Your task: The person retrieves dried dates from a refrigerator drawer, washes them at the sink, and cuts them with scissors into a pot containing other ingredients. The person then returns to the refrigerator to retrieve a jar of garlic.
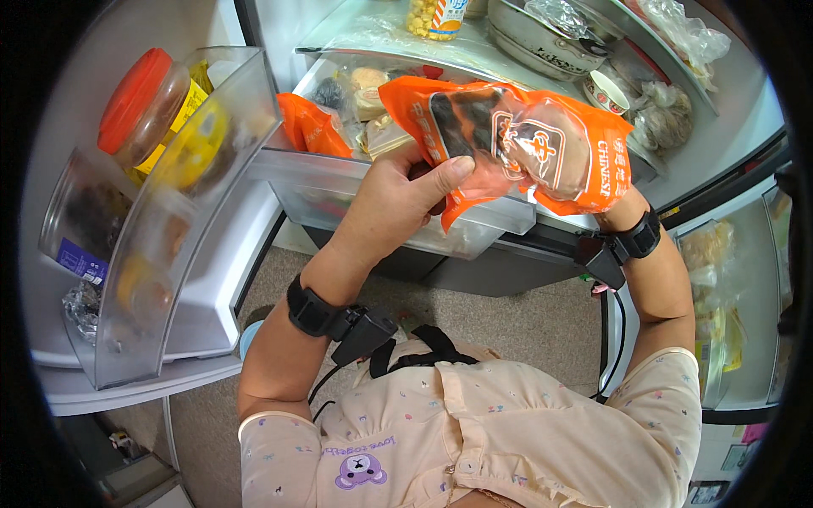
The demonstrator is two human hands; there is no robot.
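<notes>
An orange plastic food package point(552, 149) with a see-through middle is held up over a pulled-out fridge drawer point(305, 168). My left hand point(413, 190) grips its near left edge, thumb on top. Under the package's right end is my right hand point(615, 206), its fingers hidden behind the plastic. Inside the drawer, a second orange package point(311, 130) lies at the left, beside bagged food point(368, 89) and a pale packaged block point(384, 134).
The open left door's clear bin point(209, 171) holds a red-lidded jar point(136, 101) and other containers. A lidded metal pot point(546, 47), a small bowl point(606, 92) and bags fill the shelf above. Another open door with loaded bins point(714, 317) stands at the right.
</notes>
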